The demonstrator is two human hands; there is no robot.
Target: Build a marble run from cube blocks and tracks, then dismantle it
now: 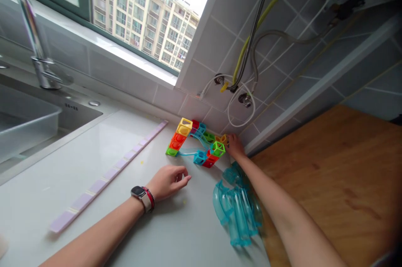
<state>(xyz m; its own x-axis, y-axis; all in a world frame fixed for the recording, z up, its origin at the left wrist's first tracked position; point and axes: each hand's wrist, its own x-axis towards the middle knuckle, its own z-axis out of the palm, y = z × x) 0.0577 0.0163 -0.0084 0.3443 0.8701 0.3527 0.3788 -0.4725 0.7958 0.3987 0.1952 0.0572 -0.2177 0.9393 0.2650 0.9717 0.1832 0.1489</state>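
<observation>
A toy marble run of hollow coloured cubes stands on the white counter (191,212) near the tiled wall. Its left column has a yellow cube (184,126) on top, with orange and green cubes below. Curved clear-blue track pieces link it to other stacks, where a green cube (217,149) tops red ones. Against an orange cube (221,139) at the back right, my right hand (235,146) has its fingers closed; they are partly hidden. My left hand (171,181) rests on the counter before the structure, loosely curled, thumb apart, holding nothing. Loose transparent blue track pieces (238,210) lie near my right forearm.
A long pale-purple strip (113,171) lies diagonally on the counter. The sink (83,112), holding a clear plastic bin (47,120), and a faucet (39,55) are at left. Hoses and a white cable (241,125) hang along the wall. A wooden panel (329,174) is at right.
</observation>
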